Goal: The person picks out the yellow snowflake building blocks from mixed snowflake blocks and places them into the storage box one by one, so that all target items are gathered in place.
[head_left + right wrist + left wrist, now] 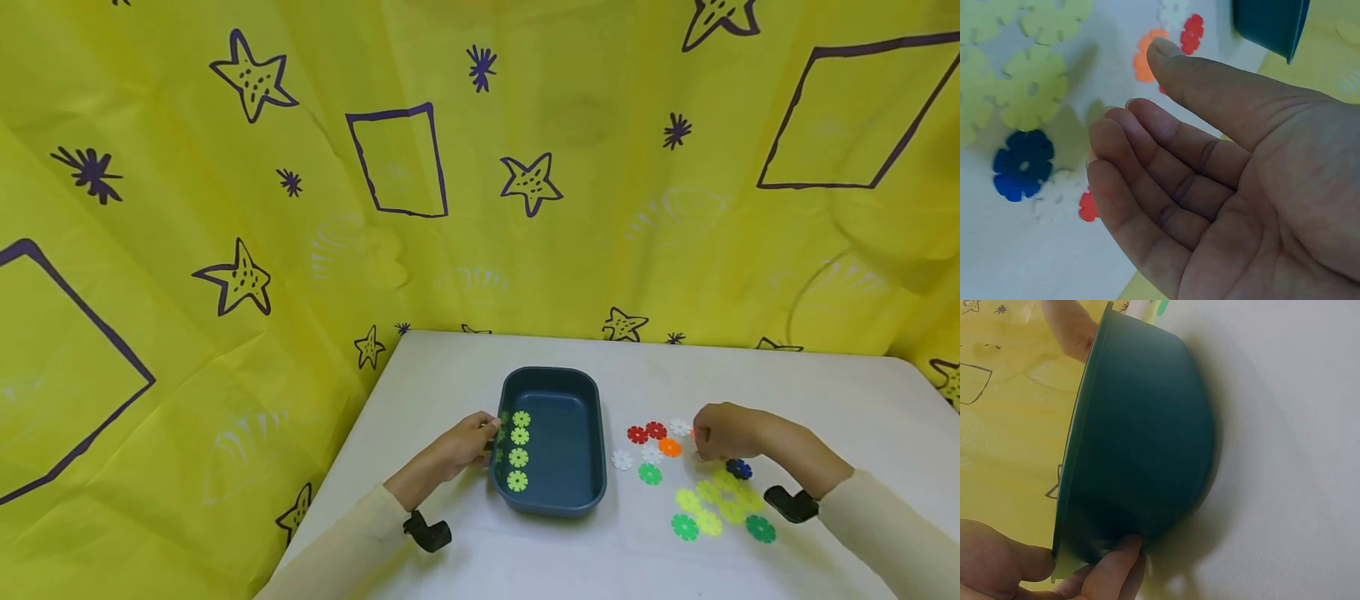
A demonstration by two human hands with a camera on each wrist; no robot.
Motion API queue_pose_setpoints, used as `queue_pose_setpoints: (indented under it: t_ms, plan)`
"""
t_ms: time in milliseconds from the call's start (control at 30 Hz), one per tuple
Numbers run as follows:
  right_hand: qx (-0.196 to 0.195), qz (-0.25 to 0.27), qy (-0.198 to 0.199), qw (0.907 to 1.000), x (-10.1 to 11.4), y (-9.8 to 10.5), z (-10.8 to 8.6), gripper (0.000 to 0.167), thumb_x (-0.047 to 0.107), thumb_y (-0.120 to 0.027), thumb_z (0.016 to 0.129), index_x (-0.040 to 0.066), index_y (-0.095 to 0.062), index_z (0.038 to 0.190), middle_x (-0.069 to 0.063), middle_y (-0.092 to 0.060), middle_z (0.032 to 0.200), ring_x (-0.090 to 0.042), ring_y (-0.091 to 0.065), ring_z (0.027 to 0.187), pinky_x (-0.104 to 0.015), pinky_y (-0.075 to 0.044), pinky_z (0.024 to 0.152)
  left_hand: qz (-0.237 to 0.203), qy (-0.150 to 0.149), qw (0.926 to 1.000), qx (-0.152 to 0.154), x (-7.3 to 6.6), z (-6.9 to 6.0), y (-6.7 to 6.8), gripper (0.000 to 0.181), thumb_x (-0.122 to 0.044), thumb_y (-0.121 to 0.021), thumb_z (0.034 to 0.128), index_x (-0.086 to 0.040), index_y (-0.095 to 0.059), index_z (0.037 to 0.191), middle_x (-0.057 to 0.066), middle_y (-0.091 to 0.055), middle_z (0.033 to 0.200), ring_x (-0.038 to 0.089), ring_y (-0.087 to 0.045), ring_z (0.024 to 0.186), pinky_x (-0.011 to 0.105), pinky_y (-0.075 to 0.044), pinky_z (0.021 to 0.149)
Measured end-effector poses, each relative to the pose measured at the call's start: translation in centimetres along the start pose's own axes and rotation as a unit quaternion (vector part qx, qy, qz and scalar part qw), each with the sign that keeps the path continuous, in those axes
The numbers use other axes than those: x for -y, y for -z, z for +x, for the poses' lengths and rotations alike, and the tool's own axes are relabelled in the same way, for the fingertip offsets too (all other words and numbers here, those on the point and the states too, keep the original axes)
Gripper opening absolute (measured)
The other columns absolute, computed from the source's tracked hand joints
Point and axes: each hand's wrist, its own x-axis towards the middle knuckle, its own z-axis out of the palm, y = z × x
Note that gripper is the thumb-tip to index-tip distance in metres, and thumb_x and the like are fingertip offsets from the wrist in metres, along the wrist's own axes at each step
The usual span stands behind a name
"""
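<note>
The blue tub (558, 454) is being held on the table (525, 554) by the left hand (467, 442) – its thumb is being kept at the rim, its fingers bent against the outside. The right hand (720, 429) is being held low by the loose discs (708, 522), fingers softly curled, thumb apart, with nothing being seen in its palm. If the tub is being bumped or tipped, the four yellow-green discs (520, 436) inside could be sliding out of line. Thin discs might also be slipping from fingertips. In the tub, those four are being kept in one row – along the left wall.
</note>
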Motion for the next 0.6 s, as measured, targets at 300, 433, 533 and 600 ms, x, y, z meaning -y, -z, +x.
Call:
queue_pose_setpoints:
  t_ms: [300, 433, 533, 600]
  plan:
    - [-0.016, -0.011, -0.026, 0.9995, 1.5, -3.4, -0.9, 0.034, 0.019, -0.09, 0.084, 0.01, -0.057, 0.086, -0.004, -0.051, 0.08, -0.02, -0.049, 0.077, -0.034, -0.042, 0.068, 0.001, 0.002, 1.0, -0.002, 0.1, 0.1, -0.1, 0.029, -0.021, -0.045, 0.1154, 0.003, -0.054, 0.128, 0.018, -0.061, 0.126, 0.029, -0.063, 0.116, 0.044, -0.058, 0.097]
    - [-0.028, -0.017, -0.03, 0.999, 2.4, -4.5, -1.2, 0.041, 0.019, -0.094, 0.079, 0.01, -0.055, 0.087, -0.004, -0.051, 0.079, -0.021, -0.049, 0.077, -0.035, -0.041, 0.067, 0.003, 0.0, 1.0, -0.002, 0.1, 0.0, -0.1, 0.029, -0.022, -0.045, 0.1153, 0.003, -0.055, 0.127, 0.017, -0.061, 0.126, 0.028, -0.063, 0.115, 0.044, -0.059, 0.096]
    - [-0.033, -0.017, -0.024, 0.999, 2.7, -4.9, -1.3, 0.043, 0.018, -0.095, 0.077, 0.01, -0.054, 0.086, -0.004, -0.05, 0.079, -0.021, -0.048, 0.077, -0.034, -0.039, 0.066, 0.004, -0.001, 1.0, -0.002, 0.1, 0.0, -0.1, 0.029, -0.022, -0.045, 0.1153, 0.003, -0.054, 0.126, 0.017, -0.062, 0.125, 0.028, -0.063, 0.113, 0.042, -0.059, 0.095]
    - [-0.031, -0.015, -0.019, 0.9992, 2.8, -5.1, -1.4, 0.042, 0.017, -0.094, 0.077, 0.011, -0.054, 0.086, -0.003, -0.05, 0.079, -0.02, -0.048, 0.077, -0.032, -0.039, 0.066, 0.004, 0.0, 1.0, -0.001, 0.1, 0.0, -0.1, 0.029, -0.022, -0.045, 0.1154, 0.003, -0.054, 0.127, 0.017, -0.062, 0.125, 0.027, -0.063, 0.112, 0.041, -0.059, 0.093]
